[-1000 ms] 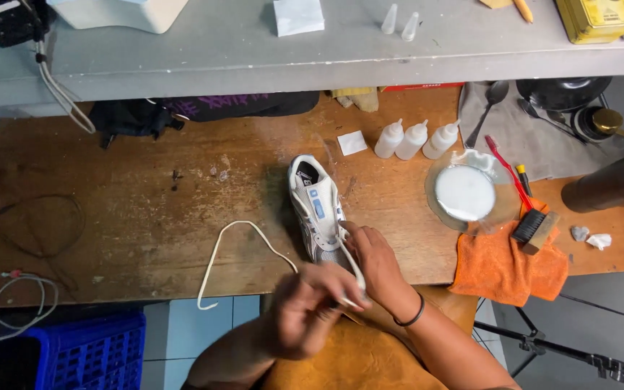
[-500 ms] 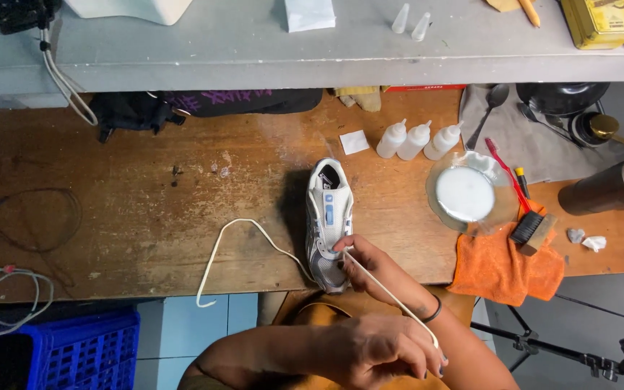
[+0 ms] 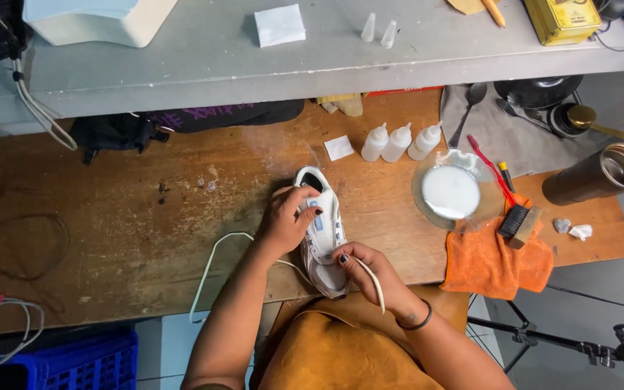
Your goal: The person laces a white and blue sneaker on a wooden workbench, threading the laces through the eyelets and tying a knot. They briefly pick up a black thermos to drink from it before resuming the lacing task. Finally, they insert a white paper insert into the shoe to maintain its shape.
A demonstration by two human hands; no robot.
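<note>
Gripping the sneaker (image 3: 324, 231), left hand (image 3: 288, 217); right hand (image 3: 370, 271) pinching its lace (image 3: 377, 282)

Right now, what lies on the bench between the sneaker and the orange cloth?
Head view: only bare wooden bench between the white sneaker and the orange cloth; the milky bowl sits farther back.

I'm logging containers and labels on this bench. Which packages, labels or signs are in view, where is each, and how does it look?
Yellow rectangular metal tin: grey shelf, far right, printed lid.
Three small white squeeze bottles: wooden bench, in a row beyond the shoe, unlabelled.
Blue rectangular tongue label: on the white sneaker, between left hand and right hand.
No screens visible.
</note>
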